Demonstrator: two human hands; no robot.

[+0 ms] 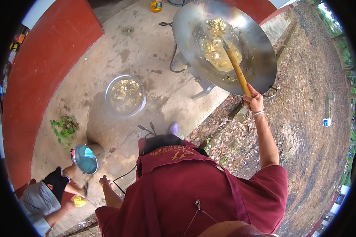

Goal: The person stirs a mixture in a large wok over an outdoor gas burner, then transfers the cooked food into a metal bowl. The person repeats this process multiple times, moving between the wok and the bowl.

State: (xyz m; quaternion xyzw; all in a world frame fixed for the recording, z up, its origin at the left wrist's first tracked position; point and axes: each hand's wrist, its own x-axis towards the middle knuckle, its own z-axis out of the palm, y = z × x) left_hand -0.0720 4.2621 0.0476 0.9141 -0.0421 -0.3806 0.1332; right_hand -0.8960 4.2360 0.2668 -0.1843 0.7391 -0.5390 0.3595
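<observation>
My right hand is closed round the end of a long wooden-handled wok spatula. The spatula's head is sunk in food and hidden. That food, a yellowish wet mix of chunks, lies in the bottom of a large, tilted-looking steel wok. Low at my left side hangs my left hand, its fingers loosely apart and nothing visible in them. A round metal basin of similar food stands on the concrete to the left of the wok.
At lower left another person bends beside a teal bucket, with a yellow item by one hand. A bottle of yellow liquid stands at the top. Green weeds grow by the red wall. Leaf-strewn ground lies right.
</observation>
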